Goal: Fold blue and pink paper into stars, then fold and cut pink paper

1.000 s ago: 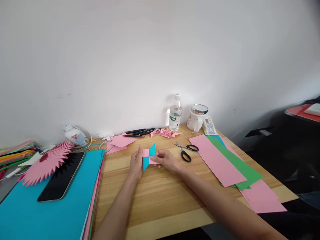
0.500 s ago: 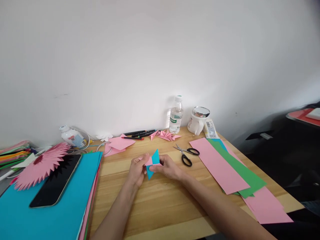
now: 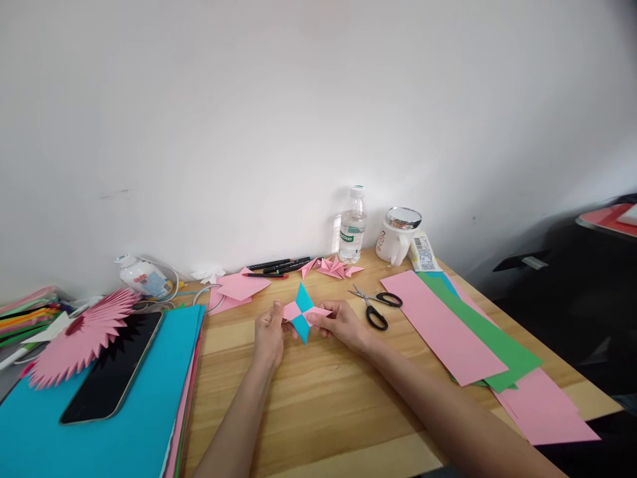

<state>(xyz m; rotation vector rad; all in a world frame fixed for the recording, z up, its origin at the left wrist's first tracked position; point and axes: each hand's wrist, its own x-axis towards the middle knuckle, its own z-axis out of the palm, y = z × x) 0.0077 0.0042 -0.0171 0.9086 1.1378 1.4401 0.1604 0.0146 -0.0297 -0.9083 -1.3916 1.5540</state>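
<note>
A small folded paper star (image 3: 302,311), pink and blue with four points, is held just above the wooden table (image 3: 318,392) near its middle. My left hand (image 3: 269,336) pinches its left pink point, fingers closed. My right hand (image 3: 342,323) grips its right pink point, fingers curled round it. Both forearms reach in from the bottom edge.
Black-handled scissors (image 3: 375,309) lie right of my hands. Pink and green paper strips (image 3: 462,332) cover the right side. A blue paper stack (image 3: 99,418) carries a phone (image 3: 113,374) and a pink fan flower (image 3: 79,335). A water bottle (image 3: 351,227), mug (image 3: 397,237), pens (image 3: 279,265) and pink folded pieces (image 3: 332,267) line the wall.
The star has been turned in my hands and now lies flatter, with all its points showing. Both hands kept their hold and shifted slightly.
</note>
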